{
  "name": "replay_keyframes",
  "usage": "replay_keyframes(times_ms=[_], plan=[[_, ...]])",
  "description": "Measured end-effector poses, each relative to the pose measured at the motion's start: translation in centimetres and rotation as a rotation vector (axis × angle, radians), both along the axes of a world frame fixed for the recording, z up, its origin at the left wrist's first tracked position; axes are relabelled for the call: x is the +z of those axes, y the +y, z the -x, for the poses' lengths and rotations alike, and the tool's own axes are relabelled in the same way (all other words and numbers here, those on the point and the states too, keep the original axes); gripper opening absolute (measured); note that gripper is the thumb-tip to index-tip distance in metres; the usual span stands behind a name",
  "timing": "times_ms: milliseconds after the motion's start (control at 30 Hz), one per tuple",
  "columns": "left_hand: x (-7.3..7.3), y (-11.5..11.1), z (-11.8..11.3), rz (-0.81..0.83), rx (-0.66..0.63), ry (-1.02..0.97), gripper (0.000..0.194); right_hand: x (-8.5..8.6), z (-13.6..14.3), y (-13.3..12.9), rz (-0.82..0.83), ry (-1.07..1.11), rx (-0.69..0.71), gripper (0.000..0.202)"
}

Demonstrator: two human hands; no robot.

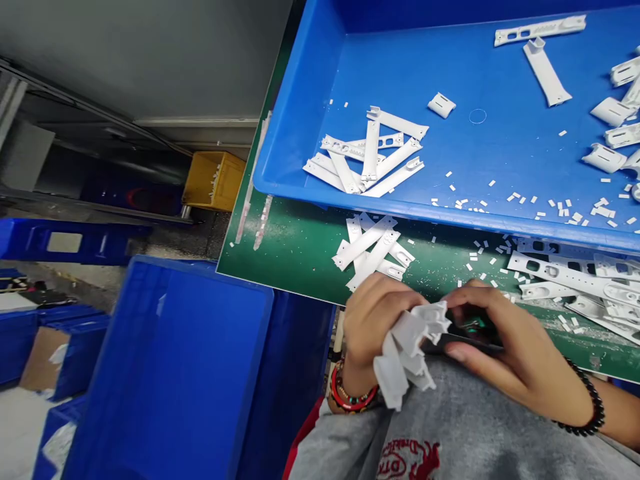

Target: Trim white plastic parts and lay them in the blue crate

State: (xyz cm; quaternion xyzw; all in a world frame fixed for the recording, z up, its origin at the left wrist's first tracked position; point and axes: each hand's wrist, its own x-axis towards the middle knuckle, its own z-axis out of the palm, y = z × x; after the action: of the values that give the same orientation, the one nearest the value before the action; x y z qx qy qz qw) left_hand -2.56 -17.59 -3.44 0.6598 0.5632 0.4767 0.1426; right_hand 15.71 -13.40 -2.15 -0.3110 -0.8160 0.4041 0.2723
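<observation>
My left hand [373, 323] is wrapped round a bundle of white plastic strips [407, 347], whose ends stick out toward my body. My right hand [520, 353] is at the right of the bundle, thumb and curled fingers apart, with fingertips close to the strip ends. The gap between its thumb and fingers is dark, and I cannot make out anything held there. Just beyond my left hand, a small crossed pile of white strips [373, 250] lies on the green tabletop [300, 247].
A large blue tray [390, 67] stands on the table with white strips [370, 153] and short curved pieces [607, 157] in it. More white parts [565, 273] and small white scraps lie at right. Blue bins [185, 360] and a yellow crate [213, 180] stand at left.
</observation>
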Motion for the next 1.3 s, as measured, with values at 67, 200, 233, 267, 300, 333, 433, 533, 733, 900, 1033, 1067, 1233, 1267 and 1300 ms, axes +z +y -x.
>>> replay_keyframes(times_ms=[67, 200, 233, 267, 300, 333, 433, 533, 733, 900, 1033, 1067, 1233, 1267, 1300], plan=[[-0.7, -0.1, -0.9, -0.031, -0.02, -0.072, 0.011, -0.3, 0.4, -0.1, 0.047, 0.05, -0.002, 0.013], [-2.0, -0.3, -1.5, 0.006, -0.003, -0.153, 0.016, -0.6, 0.5, 0.3, 0.115, 0.084, -0.04, 0.003], [-2.3, -0.3, -1.4, 0.03, -0.019, -0.156, 0.016, -0.6, 0.5, 0.4, 0.12, 0.086, -0.047, 0.004], [-2.5, -0.4, -1.3, 0.049, -0.04, -0.159, 0.017, -0.6, 0.5, 0.4, 0.121, 0.085, -0.057, 0.005], [-2.8, -0.5, -1.2, 0.065, -0.057, -0.165, 0.017, -0.6, 0.4, 0.5, 0.119, 0.081, -0.065, 0.005], [-2.9, -0.6, -1.1, 0.073, -0.072, -0.174, 0.018, -0.6, 0.4, 0.5, 0.116, 0.076, -0.068, 0.006], [-3.2, -0.6, -1.1, 0.05, -0.069, -0.2, 0.016, -0.3, 0.3, 0.5, 0.101, 0.074, -0.059, 0.007], [-3.0, -0.5, -1.3, 0.053, -0.05, -0.199, 0.017, 0.2, -0.3, 0.1, 0.078, 0.083, -0.052, 0.015], [-3.1, -0.1, -1.6, 0.06, -0.051, -0.178, 0.014, 0.7, -1.8, -0.4, -0.153, -0.12, -0.081, 0.028], [-3.4, 0.0, -1.6, 0.053, -0.033, -0.166, 0.016, 0.6, -1.6, -0.5, -0.189, -0.207, -0.067, 0.018], [-3.6, 0.0, -1.6, 0.04, -0.037, -0.166, 0.016, 0.7, -1.2, -0.3, -0.204, -0.195, -0.013, 0.02], [-3.7, 0.0, -1.7, 0.03, -0.036, -0.168, 0.015, 0.8, -1.2, -0.3, -0.209, -0.19, -0.003, 0.023], [-4.2, 0.3, -1.8, -0.051, -0.026, -0.143, 0.016, 1.1, -1.7, 0.0, -0.188, -0.178, -0.028, 0.027], [-4.3, 0.4, -1.8, -0.06, -0.027, -0.139, 0.016, 1.1, -1.8, 0.0, -0.18, -0.177, -0.031, 0.028], [-4.3, 0.4, -1.8, -0.063, -0.029, -0.14, 0.015, 1.2, -1.9, -0.1, -0.174, -0.178, -0.032, 0.03]])
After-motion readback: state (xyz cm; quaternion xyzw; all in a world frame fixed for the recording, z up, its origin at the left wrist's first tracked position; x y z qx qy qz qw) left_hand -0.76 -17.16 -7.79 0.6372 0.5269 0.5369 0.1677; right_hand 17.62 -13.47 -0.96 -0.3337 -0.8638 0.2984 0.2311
